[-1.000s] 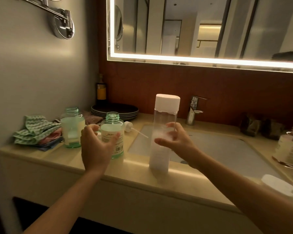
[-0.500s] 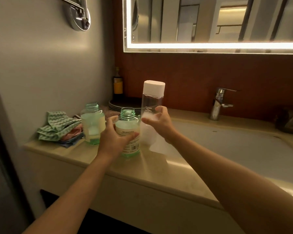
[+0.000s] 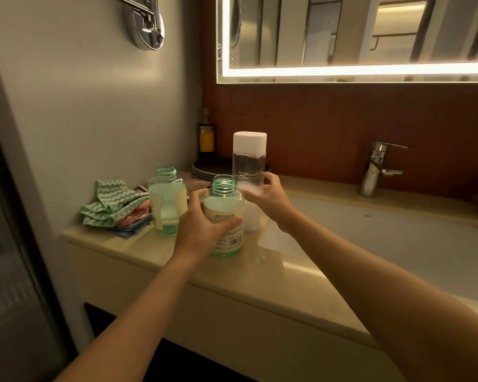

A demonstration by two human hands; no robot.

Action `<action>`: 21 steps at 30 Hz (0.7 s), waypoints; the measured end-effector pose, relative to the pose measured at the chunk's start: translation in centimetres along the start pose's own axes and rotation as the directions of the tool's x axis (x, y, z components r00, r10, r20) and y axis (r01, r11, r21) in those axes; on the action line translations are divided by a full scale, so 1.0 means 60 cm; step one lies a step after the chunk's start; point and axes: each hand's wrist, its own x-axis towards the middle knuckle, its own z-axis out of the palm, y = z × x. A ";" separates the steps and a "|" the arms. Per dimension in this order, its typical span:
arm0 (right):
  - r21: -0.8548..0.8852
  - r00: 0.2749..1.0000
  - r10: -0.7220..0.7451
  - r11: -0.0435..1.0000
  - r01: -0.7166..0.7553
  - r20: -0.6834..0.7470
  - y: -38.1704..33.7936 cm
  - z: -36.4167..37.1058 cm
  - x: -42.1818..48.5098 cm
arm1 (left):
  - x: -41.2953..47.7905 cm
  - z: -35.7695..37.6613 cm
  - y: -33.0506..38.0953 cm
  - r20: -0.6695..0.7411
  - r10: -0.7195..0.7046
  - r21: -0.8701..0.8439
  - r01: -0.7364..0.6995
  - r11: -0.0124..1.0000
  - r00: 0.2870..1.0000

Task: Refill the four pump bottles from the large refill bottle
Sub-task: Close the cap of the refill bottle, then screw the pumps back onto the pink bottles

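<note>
Left hand grasps the near green pump bottle: thumb across the front label, fingers round the back, hand on the bottle's left side. The bottle stands upright on the tabletop, long axis vertical, threaded neck open and pointing up. Pale liquid reaches roughly to the shoulder.

Just behind and right of it, right hand holds the tall refill bottle at mid-height, from the bottle's right. Bottle upright, axis vertical, white cap on top. Its base is down by the sink rim; contact with the tabletop cannot be told.

A second green bottle stands further left, upright, neck open, partly filled, apart from both hands. Folded cloths lie beside it near the wall.

Far: stacked plates, a dark bottle in the corner, faucet.
</note>
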 end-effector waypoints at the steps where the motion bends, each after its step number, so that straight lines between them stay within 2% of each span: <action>1: -0.020 1.000 0.004 1.000 -0.005 -0.017 -0.003 -0.010 -0.007 | -0.003 0.000 0.001 0.002 -0.001 -0.006 0.001 1.000 1.000; 5: -0.098 0.989 -0.016 0.995 0.002 -0.145 -0.002 -0.061 -0.057 | -0.023 0.010 0.011 0.033 0.010 -0.038 -0.008 0.999 0.999; 8: -0.180 0.981 -0.022 0.984 -0.012 -0.191 0.006 -0.120 -0.103 | -0.046 0.040 0.037 0.096 0.023 -0.082 -0.015 0.997 0.995; 14: -0.409 0.945 -0.035 0.906 -0.107 -0.325 0.011 -0.282 -0.204 | -0.104 0.151 0.102 0.252 0.110 -0.174 -0.067 0.983 0.962; 19: -0.404 0.892 0.044 0.881 -0.247 -0.450 0.007 -0.404 -0.299 | -0.156 0.261 0.165 0.361 0.218 -0.225 -0.142 0.964 0.907; 21: -0.484 0.878 0.055 0.817 -0.314 -0.476 0.002 -0.442 -0.335 | -0.177 0.299 0.190 0.408 0.252 -0.251 -0.157 0.955 0.878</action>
